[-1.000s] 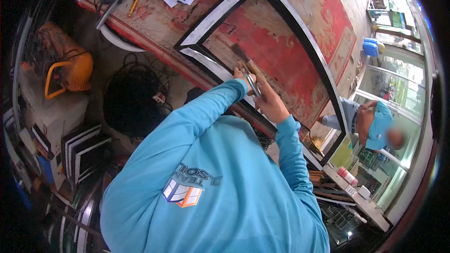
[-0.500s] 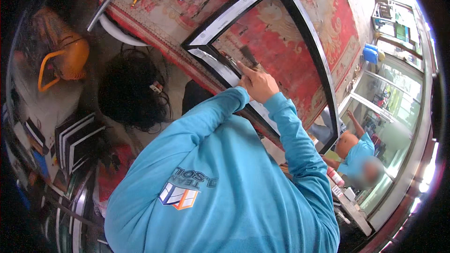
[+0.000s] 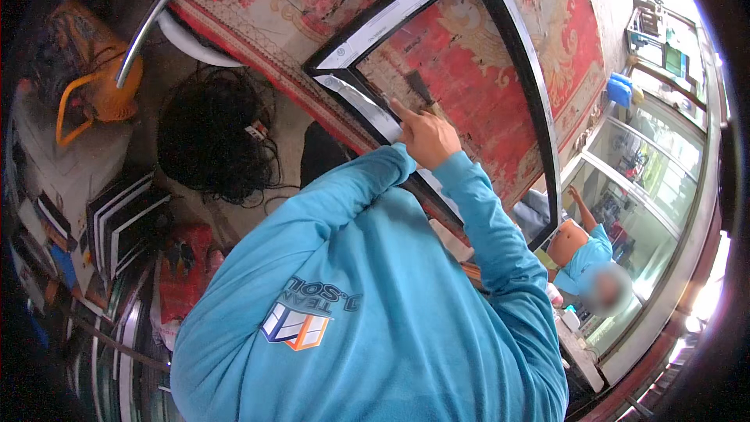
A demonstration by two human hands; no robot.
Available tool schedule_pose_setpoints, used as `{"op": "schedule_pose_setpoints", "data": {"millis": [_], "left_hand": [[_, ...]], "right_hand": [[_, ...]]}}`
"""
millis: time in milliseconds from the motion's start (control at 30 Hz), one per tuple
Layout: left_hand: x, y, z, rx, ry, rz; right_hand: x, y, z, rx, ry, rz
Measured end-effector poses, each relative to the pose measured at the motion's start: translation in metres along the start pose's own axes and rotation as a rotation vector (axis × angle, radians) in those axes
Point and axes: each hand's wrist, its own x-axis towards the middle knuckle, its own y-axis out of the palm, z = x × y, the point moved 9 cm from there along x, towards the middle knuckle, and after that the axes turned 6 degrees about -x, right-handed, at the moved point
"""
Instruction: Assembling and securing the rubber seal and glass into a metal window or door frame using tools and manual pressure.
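Head-worn fisheye — looking steeply down, close above wearer's chest (image 3: 383,320), toward red-patterned table (image 3: 289,39).

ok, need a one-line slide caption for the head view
Blue-sleeved right hand at the near side of a black-and-white frame lying on a red patterned table covering.

Right hand (image 3: 433,141), index finger (image 3: 401,112) extended

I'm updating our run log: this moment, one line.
right hand: at near side of frame, index finger extended, grip unclear | left hand: not discernible | frame: on red patterned cover
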Motion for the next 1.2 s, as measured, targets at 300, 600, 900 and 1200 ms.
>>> {"op": "schedule_pose_setpoints", "data": {"millis": [300, 600, 900, 1200], "left_hand": [[0.001, 0.0, -0.004, 0.014, -0.003, -0.024], [0.001, 0.002, -0.004, 0.04, -0.007, -0.062], [0.004, -0.001, -0.013, 0.114, 0.015, -0.21], [0.002, 0.001, -0.014, 0.029, -0.039, -0.005]], "right_hand": [[-0.001, -0.008, 0.006, -0.036, 0.007, 0.068], [-0.007, -0.017, 0.008, -0.026, -0.01, 0.086], [-0.009, -0.019, -0.011, -0.018, -0.037, -0.056], [-0.031, -0.001, -0.031, 0.073, 0.025, -0.012]]}}
